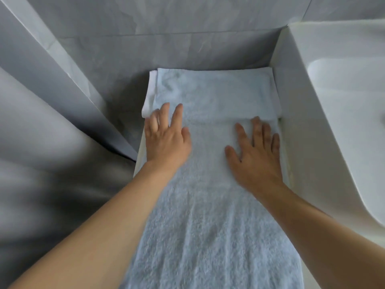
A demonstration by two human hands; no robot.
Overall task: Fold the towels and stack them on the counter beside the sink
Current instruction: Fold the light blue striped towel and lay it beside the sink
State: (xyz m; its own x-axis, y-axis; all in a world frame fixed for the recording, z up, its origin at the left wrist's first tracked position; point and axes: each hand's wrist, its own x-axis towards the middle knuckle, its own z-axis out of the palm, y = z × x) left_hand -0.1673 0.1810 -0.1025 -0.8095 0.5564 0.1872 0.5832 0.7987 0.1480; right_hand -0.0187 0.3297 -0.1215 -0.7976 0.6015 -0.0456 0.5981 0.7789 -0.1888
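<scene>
A long pale blue towel (pixel 210 215) lies spread lengthwise on the white counter (pixel 286 155) left of the sink (pixel 345 97). Its far end lies over a folded white towel (pixel 151 90) that peeks out at the left and far right. My left hand (pixel 166 136) lies flat, palm down, on the blue towel's left edge, fingers straight and reaching onto the white towel. My right hand (pixel 254 153) presses flat on the blue towel's right side, fingers spread. The towel's near end runs out of view at the bottom.
Grey marble-look wall tiles (pixel 187 38) close off the back and left. The raised white sink wall borders the counter on the right. A dark gap (pixel 125 126) drops away left of the counter.
</scene>
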